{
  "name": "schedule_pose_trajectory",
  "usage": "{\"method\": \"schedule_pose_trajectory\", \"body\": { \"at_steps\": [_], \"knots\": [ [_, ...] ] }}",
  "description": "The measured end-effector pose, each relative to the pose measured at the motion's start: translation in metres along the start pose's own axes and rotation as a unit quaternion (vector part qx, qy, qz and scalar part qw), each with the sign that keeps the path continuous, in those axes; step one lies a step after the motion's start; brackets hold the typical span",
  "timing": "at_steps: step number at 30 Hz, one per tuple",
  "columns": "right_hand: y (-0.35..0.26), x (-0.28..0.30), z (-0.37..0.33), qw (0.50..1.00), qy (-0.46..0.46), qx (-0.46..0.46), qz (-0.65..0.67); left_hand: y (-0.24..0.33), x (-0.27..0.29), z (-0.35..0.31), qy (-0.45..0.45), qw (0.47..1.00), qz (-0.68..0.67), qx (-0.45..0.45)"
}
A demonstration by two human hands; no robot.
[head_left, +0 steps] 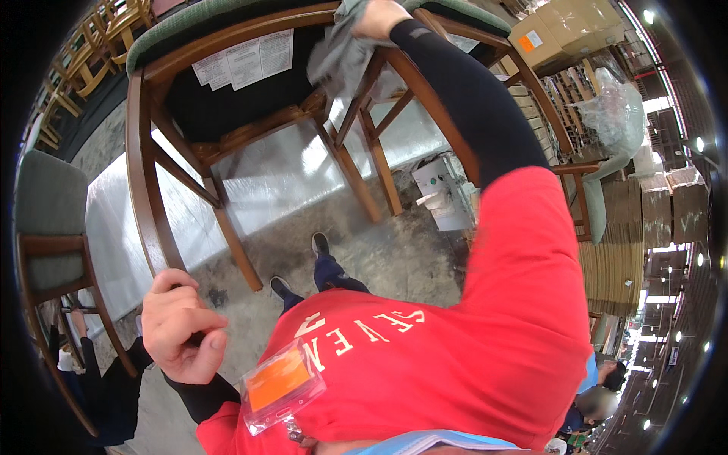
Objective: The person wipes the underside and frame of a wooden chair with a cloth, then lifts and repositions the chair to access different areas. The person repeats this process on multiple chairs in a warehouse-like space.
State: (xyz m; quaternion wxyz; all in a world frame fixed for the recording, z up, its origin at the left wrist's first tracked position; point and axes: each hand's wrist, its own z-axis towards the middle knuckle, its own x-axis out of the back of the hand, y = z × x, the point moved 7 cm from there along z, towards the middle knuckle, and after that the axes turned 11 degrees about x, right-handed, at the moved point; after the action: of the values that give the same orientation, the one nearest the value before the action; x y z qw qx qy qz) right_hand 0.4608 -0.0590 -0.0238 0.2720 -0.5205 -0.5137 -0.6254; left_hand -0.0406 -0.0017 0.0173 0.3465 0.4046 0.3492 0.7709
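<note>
The right hand (381,20) has its grip closed on a bunched grey cloth (336,64) at the corner of a tilted, green-padded wooden chair (246,95) in front of the person. The left hand (184,327) curls its fingers at the near end of a wooden post (149,205); whether it clasps it, I cannot tell. White papers (254,61) lie against the chair's dark underside, with a cardboard box (572,34) beyond to the right.

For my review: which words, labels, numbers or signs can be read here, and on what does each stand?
Red fabric shirt: large pale lettering, legible; wording not copied here.
White paper sheets on the black underside of a green-cushioned brown wooden chair: print too small to read.
White-and-orange label on a brown cardboard box: too small to read.
Clear plastic badge holder with orange insert: nothing readable.
</note>
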Motion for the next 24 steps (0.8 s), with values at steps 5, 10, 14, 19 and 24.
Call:
{"method": "schedule_pose_trajectory", "body": {
  "at_steps": [5, 10, 14, 19, 24],
  "knots": [
    [-0.016, 0.013, 0.02, 0.996, 0.072, 0.043, 0.021, 0.001, 0.005, 0.0, 0.028, 0.999, 0.009, 0.028],
    [-0.017, 0.011, -0.106, 0.976, 0.061, -0.088, 0.19, -0.004, 0.007, 0.001, 0.025, 0.998, 0.015, 0.047],
    [-0.047, 0.025, -0.265, 0.96, 0.049, -0.148, 0.233, -0.001, 0.006, 0.002, 0.02, 0.998, 0.012, 0.05],
    [-0.113, 0.073, -0.391, 0.952, 0.007, -0.115, 0.283, -0.002, 0.01, -0.003, 0.015, 0.998, 0.018, 0.062],
    [-0.17, 0.158, -0.362, 0.741, 0.27, -0.149, 0.596, -0.005, 0.026, -0.017, 0.121, 0.99, -0.071, -0.019]
  ]
}}
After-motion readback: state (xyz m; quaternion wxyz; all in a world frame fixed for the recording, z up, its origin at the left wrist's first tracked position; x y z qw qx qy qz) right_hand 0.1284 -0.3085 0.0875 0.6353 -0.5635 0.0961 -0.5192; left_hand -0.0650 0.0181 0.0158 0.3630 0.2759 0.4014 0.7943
